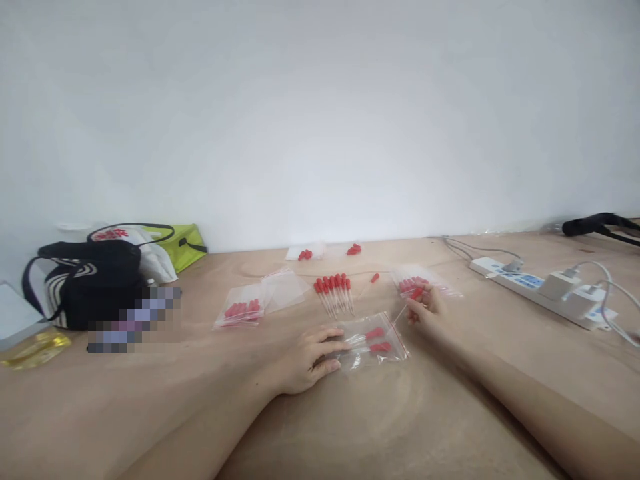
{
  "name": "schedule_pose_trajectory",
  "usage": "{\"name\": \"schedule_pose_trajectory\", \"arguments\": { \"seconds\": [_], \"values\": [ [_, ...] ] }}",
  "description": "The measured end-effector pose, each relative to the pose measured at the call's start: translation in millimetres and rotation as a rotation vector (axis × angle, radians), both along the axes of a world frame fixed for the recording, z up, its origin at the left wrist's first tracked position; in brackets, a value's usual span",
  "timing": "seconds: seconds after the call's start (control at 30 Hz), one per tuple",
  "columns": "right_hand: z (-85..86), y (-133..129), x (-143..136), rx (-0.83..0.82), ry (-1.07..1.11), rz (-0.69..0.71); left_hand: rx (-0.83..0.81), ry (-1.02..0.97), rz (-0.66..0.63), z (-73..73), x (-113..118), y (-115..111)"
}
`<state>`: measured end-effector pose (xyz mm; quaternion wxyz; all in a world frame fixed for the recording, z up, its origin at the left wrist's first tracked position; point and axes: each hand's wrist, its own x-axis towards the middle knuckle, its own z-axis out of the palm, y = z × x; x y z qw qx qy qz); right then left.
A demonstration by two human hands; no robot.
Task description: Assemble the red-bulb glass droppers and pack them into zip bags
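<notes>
My left hand (317,357) lies with its fingers spread, pressing the near end of a clear zip bag (357,360) to the table. Inside that bag are two droppers (374,333) with red bulbs. My right hand (425,308) pinches another dropper (417,293) by its red bulb; the thin stem slants down to the bag's red-striped edge. Whether the tip is inside the bag I cannot tell. Beyond the bag, several loose droppers (333,285) lie side by side in a fan. One single dropper (375,278) lies to their right.
Filled bags of droppers lie at left (243,310) and behind my right hand (411,280). Flat bags (285,291) lie beside the left ones. Red bulbs (305,255) show farther back. A power strip (535,287) with chargers is right; a black bag (95,280) stands left.
</notes>
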<state>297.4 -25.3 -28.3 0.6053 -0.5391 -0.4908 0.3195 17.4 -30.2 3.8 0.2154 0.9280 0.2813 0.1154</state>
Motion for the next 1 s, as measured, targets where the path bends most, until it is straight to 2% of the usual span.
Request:
{"name": "schedule_pose_trajectory", "arguments": {
  "seconds": [0.1,0.33,0.5,0.6,0.7,0.9,1.0],
  "values": [
    [2.3,-6,-9,-0.026,0.061,0.06,0.003,0.008,0.001,-1.5,0,1],
    [3.8,-12,-17,-0.109,0.165,0.105,0.019,0.054,0.013,1.8,1,0],
    [-0.7,-11,-13,-0.138,-0.104,0.263,0.026,0.056,0.026,2.1,0,-1],
    [-4.3,-9,-9,-0.14,-0.234,0.246,0.023,0.058,0.047,0.7,-1,-1],
    [-4.5,-9,-8,-0.158,-0.273,0.274,0.031,0.035,0.048,1.3,0,-1],
    [3.6,-17,-10,-0.165,-0.245,0.479,0.028,0.041,0.044,4.2,1,-2],
    [7.1,-18,-6,-0.174,-0.318,0.538,0.024,0.049,0.04,3.8,0,-2]
  ]
}}
